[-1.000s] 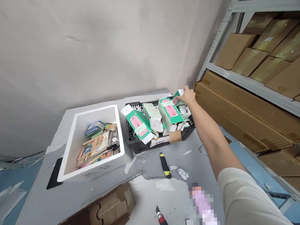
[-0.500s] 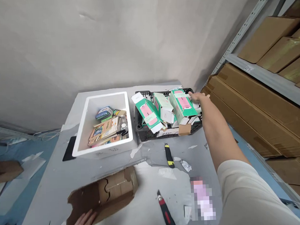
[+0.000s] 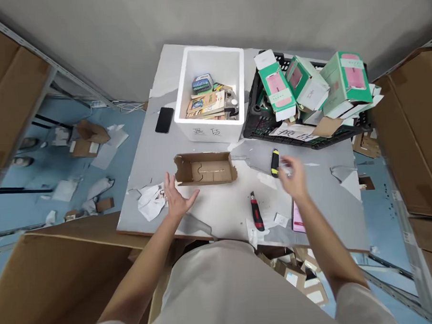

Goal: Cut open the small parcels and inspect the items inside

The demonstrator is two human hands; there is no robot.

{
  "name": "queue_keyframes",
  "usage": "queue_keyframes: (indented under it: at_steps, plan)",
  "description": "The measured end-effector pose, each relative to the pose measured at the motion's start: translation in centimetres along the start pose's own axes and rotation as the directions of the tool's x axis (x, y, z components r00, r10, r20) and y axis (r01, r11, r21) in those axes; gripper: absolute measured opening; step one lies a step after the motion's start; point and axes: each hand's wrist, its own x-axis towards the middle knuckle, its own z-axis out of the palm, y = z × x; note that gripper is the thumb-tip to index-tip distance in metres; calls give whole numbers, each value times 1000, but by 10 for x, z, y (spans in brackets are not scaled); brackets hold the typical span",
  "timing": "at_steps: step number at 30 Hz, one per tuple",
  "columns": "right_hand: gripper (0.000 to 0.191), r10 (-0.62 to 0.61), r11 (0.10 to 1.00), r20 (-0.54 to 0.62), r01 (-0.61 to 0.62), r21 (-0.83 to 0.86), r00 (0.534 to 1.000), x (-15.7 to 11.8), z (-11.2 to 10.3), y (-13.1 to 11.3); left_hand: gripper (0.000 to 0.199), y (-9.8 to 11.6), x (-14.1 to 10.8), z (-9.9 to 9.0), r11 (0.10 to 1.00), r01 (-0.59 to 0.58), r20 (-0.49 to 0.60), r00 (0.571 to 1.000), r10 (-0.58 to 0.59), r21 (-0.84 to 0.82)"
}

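1. Your right hand [image 3: 292, 177] has come back from the far black basket [image 3: 261, 126] and now floats over the table [image 3: 329, 209], near the middle. Your head has tipped down too, so you see the whole table top.
2. Your right hand is blurry. It looks loose and open with nothing in it, but you cannot be sure.
3. Your left hand [image 3: 176, 198] is spread wide and flat. It sits just near of the open brown box [image 3: 205, 168], close to it but not holding it.
4. The brown box lies on its side in the middle of the table, with its open part facing up.
5. It looks like you are between jobs: one green box [image 3: 344, 82] is dropped off, and the brown box is next. To pick it up, your left hand needs to slide a bit farther and close on its near wall.
6. Watch the two knives. The yellow knife [image 3: 274, 162] lies just left of your right hand. The red knife [image 3: 256, 211] lies nearer to you, between your arms.
7. The white foam box [image 3: 214, 128] and the black basket stand right behind the brown box, so there is little room on the far side.
8. Open room lies on the near side and to the right of the table. The near edge is close to your body, so do not pull things too far.
9. Torn paper [image 3: 149, 203] lies by your left hand, and a phone [image 3: 164, 120] rests at the far left.
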Motion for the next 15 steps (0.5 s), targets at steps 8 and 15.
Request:
queue_keyframes:
  at_steps: [8,15]
  plan:
    - [68,110,833,469,-339,438,876,-44,180,-56,74,-67,12,31,895,361,489,850,-198,-264]
    - [51,131,899,281,-233,370,951,-117,158,-80,53,-55,-28,12,871,339,442,882,-163,-355]
